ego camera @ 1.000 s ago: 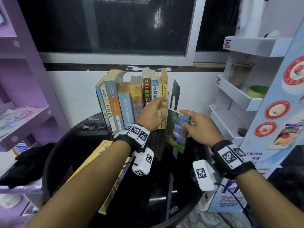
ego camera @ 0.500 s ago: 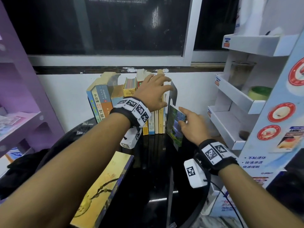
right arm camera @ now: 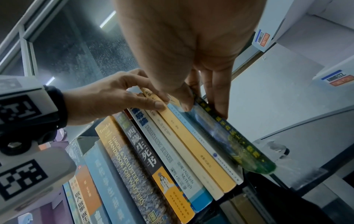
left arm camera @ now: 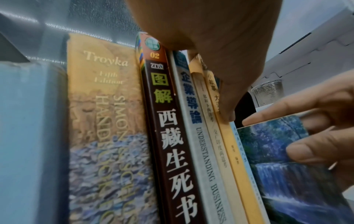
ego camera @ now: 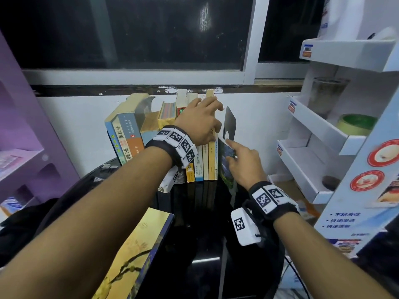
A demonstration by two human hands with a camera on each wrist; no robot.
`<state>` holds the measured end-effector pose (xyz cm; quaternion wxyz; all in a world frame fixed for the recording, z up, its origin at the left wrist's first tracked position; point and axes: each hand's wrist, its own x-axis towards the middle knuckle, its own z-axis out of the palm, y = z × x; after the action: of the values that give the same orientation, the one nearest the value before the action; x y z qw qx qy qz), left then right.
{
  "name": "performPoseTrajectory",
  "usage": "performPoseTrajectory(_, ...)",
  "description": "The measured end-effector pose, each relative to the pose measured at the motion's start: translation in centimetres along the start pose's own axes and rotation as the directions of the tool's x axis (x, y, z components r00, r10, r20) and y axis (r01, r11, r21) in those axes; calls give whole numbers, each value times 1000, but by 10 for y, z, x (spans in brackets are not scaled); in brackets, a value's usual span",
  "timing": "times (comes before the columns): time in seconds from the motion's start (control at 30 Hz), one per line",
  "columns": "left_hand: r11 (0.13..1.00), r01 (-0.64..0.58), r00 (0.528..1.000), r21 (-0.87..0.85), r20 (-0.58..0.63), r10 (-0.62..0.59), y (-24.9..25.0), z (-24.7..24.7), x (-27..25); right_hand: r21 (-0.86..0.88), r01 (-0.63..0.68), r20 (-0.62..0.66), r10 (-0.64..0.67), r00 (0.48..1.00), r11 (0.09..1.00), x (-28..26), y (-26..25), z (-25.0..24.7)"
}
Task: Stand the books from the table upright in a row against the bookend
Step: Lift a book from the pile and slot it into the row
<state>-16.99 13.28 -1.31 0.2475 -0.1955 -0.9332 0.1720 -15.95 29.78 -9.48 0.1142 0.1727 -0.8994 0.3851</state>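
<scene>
A row of upright books [ego camera: 210, 160] stands at the back of the black round table [ego camera: 205, 244]. My left hand [ego camera: 213, 117] lies over the tops of the rightmost thin books, fingers curled over them and thumb [left arm camera: 228, 112] on a yellow spine. My right hand [ego camera: 234, 152] pinches a small waterfall-cover book [ego camera: 226, 171], thumb on the front cover [left arm camera: 287, 166] and fingers behind it. That book [right arm camera: 229, 141] stands nearly upright at the row's right end, just in front of the black bookend [ego camera: 230, 124]. A large yellow book [ego camera: 138, 251] lies flat on the near left of the table.
A white cardboard display rack [ego camera: 323, 130] stands close on the right, holding a plastic cup [ego camera: 326, 96] and a green tape roll [ego camera: 356, 124]. Purple shelves [ego camera: 21, 160] stand at the left. The wall and a dark window are right behind the row.
My left hand rose from the spines to the tops of the rightmost books. My right hand carried the waterfall book back and left, up against the row's right end.
</scene>
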Motion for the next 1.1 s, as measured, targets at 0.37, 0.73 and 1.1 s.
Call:
performPoseTrajectory(0.37, 999, 43, 999, -12, -29, -43, -3, 5, -2, 68, -10, 43, 7, 999, 998, 15, 0, 23)
performPoseTrajectory(0.73, 997, 71, 996, -18, -48, -72, -3, 6, -2, -27, 62, 163, -56, 985, 998, 30, 6, 27)
performPoseTrajectory(1.1, 997, 71, 996, -24, -49, -72, -2, 7, -2, -84, 131, 219, -110, 970, 988, 31, 18, 33)
